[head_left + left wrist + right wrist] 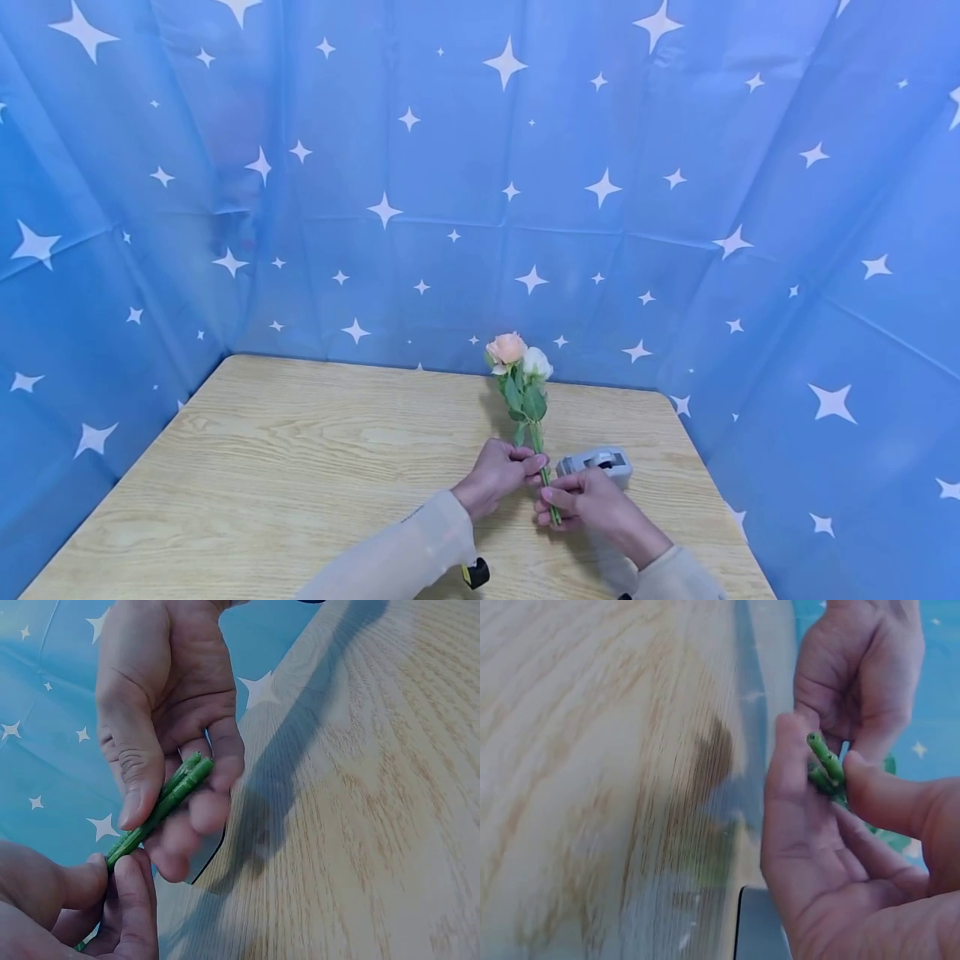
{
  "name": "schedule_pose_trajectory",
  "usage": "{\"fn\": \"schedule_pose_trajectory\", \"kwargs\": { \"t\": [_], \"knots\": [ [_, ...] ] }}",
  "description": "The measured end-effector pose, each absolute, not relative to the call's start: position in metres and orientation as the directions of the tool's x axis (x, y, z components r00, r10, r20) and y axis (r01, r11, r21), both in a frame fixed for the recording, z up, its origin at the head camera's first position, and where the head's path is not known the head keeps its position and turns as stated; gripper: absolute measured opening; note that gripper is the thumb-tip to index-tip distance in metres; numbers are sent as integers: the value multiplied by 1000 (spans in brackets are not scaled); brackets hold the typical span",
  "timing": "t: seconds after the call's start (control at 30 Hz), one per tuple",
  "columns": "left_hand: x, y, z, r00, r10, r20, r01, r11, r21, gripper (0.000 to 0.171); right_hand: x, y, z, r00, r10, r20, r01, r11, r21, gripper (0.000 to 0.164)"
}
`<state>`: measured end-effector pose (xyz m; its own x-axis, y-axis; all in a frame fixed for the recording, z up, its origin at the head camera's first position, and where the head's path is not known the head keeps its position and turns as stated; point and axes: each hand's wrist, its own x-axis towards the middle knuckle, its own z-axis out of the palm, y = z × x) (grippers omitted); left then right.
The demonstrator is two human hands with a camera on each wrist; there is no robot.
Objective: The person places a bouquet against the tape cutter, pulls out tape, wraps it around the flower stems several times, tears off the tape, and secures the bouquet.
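A small bunch of artificial-looking flowers, one peach rose (507, 347) and one white bloom (537, 363) with green leaves (532, 402), stands tilted over the table. My left hand (498, 477) pinches its green stems (169, 799) between thumb and fingers, below the leaves. Lower down, near the cut ends, my right hand (596, 506) holds the same stems, thumb on one side and fingers behind. Several stem ends (825, 761) poke out between the right thumb and fingers. Just beyond the right hand sits a grey tape dispenser (617, 465), partly hidden by it.
The wood-grain table (315, 450) has rounded far corners. Blue curtains (450, 167) with white stars hang behind it and on both sides. A small black and yellow item (476, 573) shows beside the left sleeve (405, 550).
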<state>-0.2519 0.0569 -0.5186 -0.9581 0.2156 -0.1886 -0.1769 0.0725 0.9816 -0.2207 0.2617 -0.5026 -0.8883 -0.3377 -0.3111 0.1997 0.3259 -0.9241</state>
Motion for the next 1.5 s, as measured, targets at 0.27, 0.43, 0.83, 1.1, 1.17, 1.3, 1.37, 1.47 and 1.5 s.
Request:
{"fn": "schedule_pose_trajectory", "kwargs": {
  "t": [0.27, 0.43, 0.83, 1.1, 1.17, 1.3, 1.37, 1.47, 1.5],
  "knots": [
    [-255, 60, -526, -957, 217, -193, -193, 19, 981, 17, -221, 263, -502, -896, -303, -325, 224, 323, -920, 32],
    [-258, 60, -529, -952, 239, -192, -210, -55, 976, 23, -222, 262, -501, -905, -278, -322, 228, 322, -919, 30],
    [-253, 61, -522, -957, 224, -182, -199, -56, 978, 18, -219, 257, -495, -938, -208, -276, 186, 369, -911, 24],
    [-252, 68, -515, -969, 150, -195, -199, -14, 980, 19, -216, 250, -496, -967, -132, -216, 137, 447, -884, 17],
    [-252, 68, -513, -971, 146, -189, -190, 3, 982, 18, -215, 248, -496, -971, -115, -208, 133, 462, -877, 16],
    [-252, 71, -513, -970, 157, -184, -183, 25, 983, 18, -214, 245, -496, -977, -68, -203, 148, 472, -869, 13],
    [-253, 71, -513, -965, 165, -202, -199, 34, 979, 18, -215, 243, -496, -979, -55, -198, 148, 482, -864, 11],
    [-253, 70, -513, -965, 177, -193, -188, 46, 981, 17, -216, 242, -497, -980, -66, -185, 128, 500, -856, 9],
    [-253, 69, -513, -965, 179, -191, -185, 51, 981, 17, -216, 243, -497, -981, -79, -179, 114, 510, -853, 9]
  ]
}}
